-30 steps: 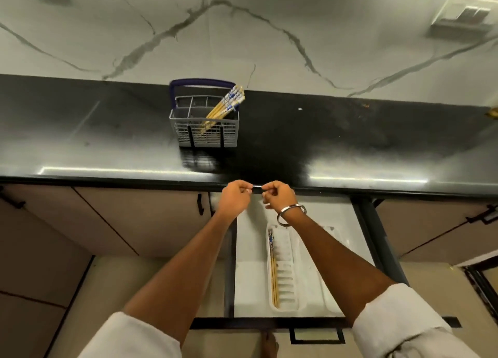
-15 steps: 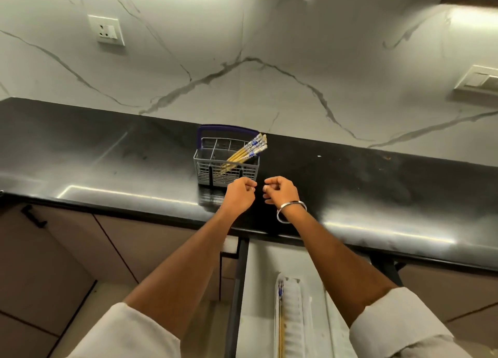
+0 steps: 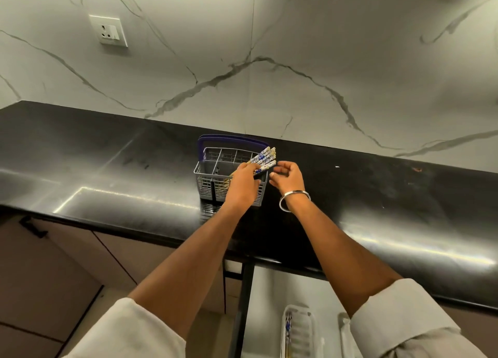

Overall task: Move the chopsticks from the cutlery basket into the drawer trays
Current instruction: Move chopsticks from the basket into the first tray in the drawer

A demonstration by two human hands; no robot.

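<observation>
Black countertop (image 3: 107, 169) under marbled wall (image 3: 323, 47) w/ socket (image 3: 109, 31). Open drawer (image 3: 266, 303) below front edge, white trays (image 3: 299, 328) inside, one chopstick pair already lying in left tray. Grey cutlery basket (image 3: 207, 179) w/ purple handle on counter, near wall. Chopsticks (image 3: 265, 155) bunched in basket's right compartment, tilted right. Left hand (image 3: 242, 183) over basket, fingers curled on chopsticks. Right hand (image 3: 287, 177) just beside, fingers loosely curled, holding nothing; bangle (image 3: 293, 198) on wrist.
</observation>
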